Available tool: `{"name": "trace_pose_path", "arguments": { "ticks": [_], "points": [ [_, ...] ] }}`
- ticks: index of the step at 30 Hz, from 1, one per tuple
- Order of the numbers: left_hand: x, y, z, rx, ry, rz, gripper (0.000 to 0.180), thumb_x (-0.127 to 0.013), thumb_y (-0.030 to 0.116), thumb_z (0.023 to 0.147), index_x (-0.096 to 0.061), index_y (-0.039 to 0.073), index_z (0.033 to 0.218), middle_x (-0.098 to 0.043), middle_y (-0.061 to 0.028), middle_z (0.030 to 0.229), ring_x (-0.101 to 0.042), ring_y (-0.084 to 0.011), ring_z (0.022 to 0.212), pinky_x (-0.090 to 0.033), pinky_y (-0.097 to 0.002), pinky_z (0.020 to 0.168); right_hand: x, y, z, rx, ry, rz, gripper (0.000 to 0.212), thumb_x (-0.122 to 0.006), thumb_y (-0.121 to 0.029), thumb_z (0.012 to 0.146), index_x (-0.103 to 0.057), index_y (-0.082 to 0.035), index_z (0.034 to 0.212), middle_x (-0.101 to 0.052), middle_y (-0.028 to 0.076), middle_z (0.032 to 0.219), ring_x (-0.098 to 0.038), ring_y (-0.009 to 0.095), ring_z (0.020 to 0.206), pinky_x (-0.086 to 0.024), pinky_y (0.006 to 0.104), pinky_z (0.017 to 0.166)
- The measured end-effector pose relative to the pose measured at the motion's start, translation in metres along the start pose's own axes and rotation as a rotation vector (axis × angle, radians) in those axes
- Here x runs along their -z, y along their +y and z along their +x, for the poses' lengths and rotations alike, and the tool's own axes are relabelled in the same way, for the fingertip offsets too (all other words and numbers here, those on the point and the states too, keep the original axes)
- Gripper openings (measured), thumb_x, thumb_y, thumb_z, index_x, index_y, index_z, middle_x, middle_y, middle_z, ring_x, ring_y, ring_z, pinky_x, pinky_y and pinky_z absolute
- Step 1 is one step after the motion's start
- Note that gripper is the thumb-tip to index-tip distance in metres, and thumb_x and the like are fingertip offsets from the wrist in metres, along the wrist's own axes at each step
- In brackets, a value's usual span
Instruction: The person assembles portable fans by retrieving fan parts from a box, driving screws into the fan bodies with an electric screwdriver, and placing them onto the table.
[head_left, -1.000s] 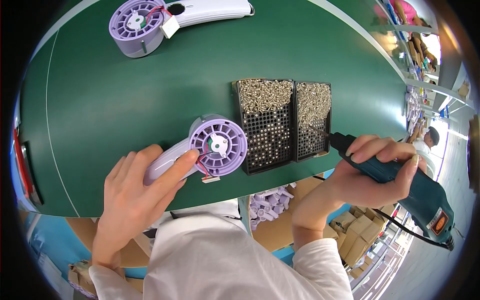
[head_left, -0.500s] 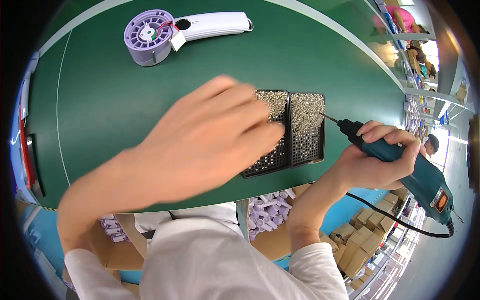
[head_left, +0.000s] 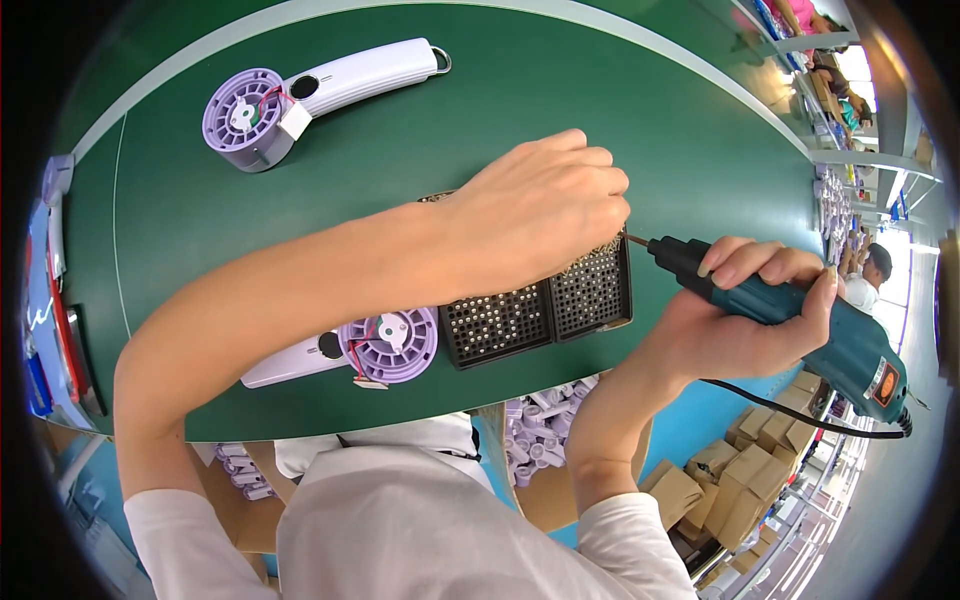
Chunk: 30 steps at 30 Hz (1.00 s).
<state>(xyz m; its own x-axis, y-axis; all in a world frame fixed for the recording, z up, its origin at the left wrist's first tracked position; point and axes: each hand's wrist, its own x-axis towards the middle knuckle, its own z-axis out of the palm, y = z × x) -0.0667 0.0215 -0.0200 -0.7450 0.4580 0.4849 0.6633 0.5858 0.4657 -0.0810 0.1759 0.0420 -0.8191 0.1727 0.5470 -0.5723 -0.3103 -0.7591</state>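
My left hand [head_left: 540,215] reaches across over two black perforated trays [head_left: 535,315] of small screws, fingers pinched at the right tray's far edge; whether a screw sits between them I cannot tell. My right hand [head_left: 745,305] grips a teal electric screwdriver [head_left: 800,320], its bit tip pointing left and meeting my left fingertips. A purple-and-white handheld fan body [head_left: 355,350] lies on the green table [head_left: 420,130] near the front edge, untouched, left of the trays.
A second purple-and-white fan body [head_left: 300,95] lies at the far left of the table. Purple parts [head_left: 545,440] fill a bin under the front edge, with cardboard boxes [head_left: 720,480] at lower right. Another person [head_left: 870,270] sits far right.
My left hand let go of the near fan body and swung right over the screw trays. My right hand brought the screwdriver tip left toward the left fingertips.
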Motion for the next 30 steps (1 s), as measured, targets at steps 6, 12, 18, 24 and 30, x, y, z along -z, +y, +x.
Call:
{"name": "trace_pose_path", "arguments": {
  "ticks": [6,12,18,24,30],
  "points": [
    [-0.001,-0.004,0.005,0.001,-0.009,-0.064,0.014,-0.065,0.012,0.081,-0.057,0.002,0.076,-0.053,-0.0082,0.075,-0.052,-0.0243,0.075,-0.041,-0.0346,0.072,0.002,0.003,0.000,0.010,0.040,0.024,0.031,-0.039,-0.024,0.093,-0.042,-0.003,0.071,-0.041,0.009,0.057,-0.041,0.020,0.033,-0.040,0.0314,0.034],
    [0.001,-0.004,0.008,0.007,-0.051,-0.114,0.017,-0.067,0.017,0.081,-0.057,0.003,0.080,-0.054,-0.0079,0.076,-0.052,-0.0247,0.077,-0.041,-0.0351,0.073,-0.005,0.002,-0.002,0.012,0.087,-0.011,0.030,-0.041,-0.023,0.092,-0.042,-0.003,0.070,-0.041,0.008,0.056,-0.041,0.019,0.032,-0.040,0.0306,0.034],
    [0.009,-0.001,0.006,0.055,-0.070,-0.039,0.033,-0.072,0.025,0.077,-0.058,0.002,0.097,-0.056,-0.0084,0.090,-0.053,-0.0249,0.088,-0.041,-0.0351,0.080,-0.006,0.002,-0.001,-0.015,0.077,-0.005,0.031,-0.039,-0.025,0.093,-0.042,-0.003,0.072,-0.040,0.008,0.056,-0.041,0.018,0.033,-0.040,0.0309,0.035],
    [0.065,0.021,-0.040,0.267,0.053,0.058,0.039,-0.071,0.022,0.077,-0.058,0.003,0.108,-0.054,-0.0092,0.090,-0.054,-0.0258,0.090,-0.043,-0.0349,0.080,-0.006,-0.015,-0.010,-0.036,0.016,0.003,0.029,-0.043,-0.028,0.093,-0.043,-0.007,0.074,-0.042,0.003,0.066,-0.038,0.014,0.041,-0.034,0.0293,0.042],
    [0.100,0.068,-0.132,0.625,0.047,-0.059,0.059,-0.080,0.019,0.066,-0.055,0.005,0.118,-0.056,-0.0134,0.103,-0.055,-0.0292,0.088,-0.044,-0.0367,0.078,-0.014,-0.044,-0.020,0.005,-0.178,0.158,0.032,-0.040,-0.030,0.094,-0.039,-0.003,0.076,-0.042,0.006,0.070,-0.039,0.017,0.037,-0.036,0.0314,0.035]
  ]
}}
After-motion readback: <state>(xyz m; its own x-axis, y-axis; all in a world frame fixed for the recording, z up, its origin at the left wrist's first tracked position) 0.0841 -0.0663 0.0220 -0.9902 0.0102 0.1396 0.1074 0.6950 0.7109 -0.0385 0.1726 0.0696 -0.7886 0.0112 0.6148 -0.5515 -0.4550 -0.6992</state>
